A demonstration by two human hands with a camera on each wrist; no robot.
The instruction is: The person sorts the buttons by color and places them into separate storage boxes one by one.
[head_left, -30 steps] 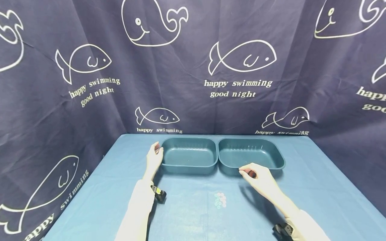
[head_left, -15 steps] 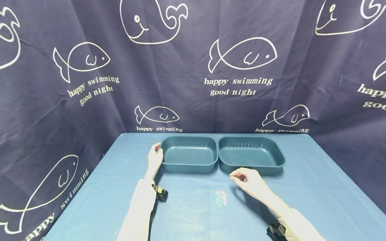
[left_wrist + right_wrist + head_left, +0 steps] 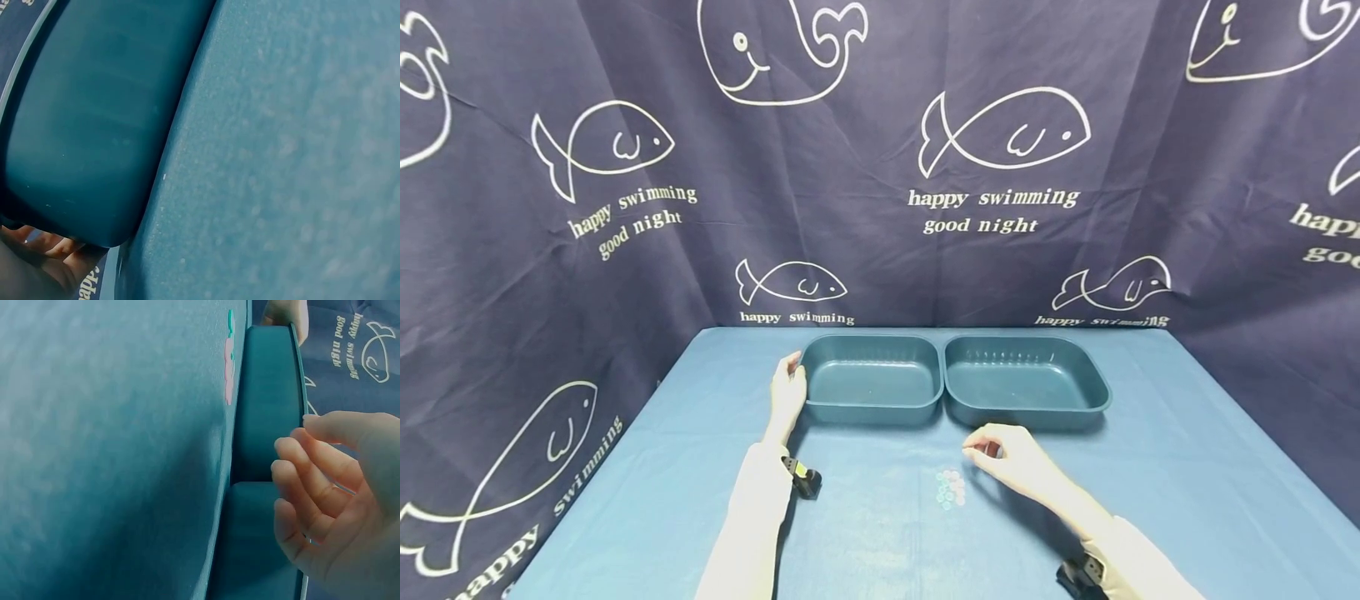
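Two dark teal rectangular bins, a left bin (image 3: 872,414) and a right bin (image 3: 1026,419), stand side by side at the back of the table. My left hand (image 3: 788,393) rests against the left bin's outer end wall; in the left wrist view its fingers (image 3: 59,250) lie at the bin's lower corner. In front of the right bin, my right hand (image 3: 1009,454) hovers over the table. Its thumb and index tips nearly meet, the other fingers (image 3: 290,478) loosely bent, and nothing shows between them. Left of it lies a cluster of small pink and pale green pieces (image 3: 951,489).
A blue cloth covers the table (image 3: 865,542). Dark blue curtains (image 3: 880,183) with white fish drawings hang behind and at both sides. Each wrist wears a small black camera, such as the left camera (image 3: 806,481).
My right hand has moved left and toward me, from over the right bin's front rim to near the small pieces. The left hand has stayed at the left bin's end.
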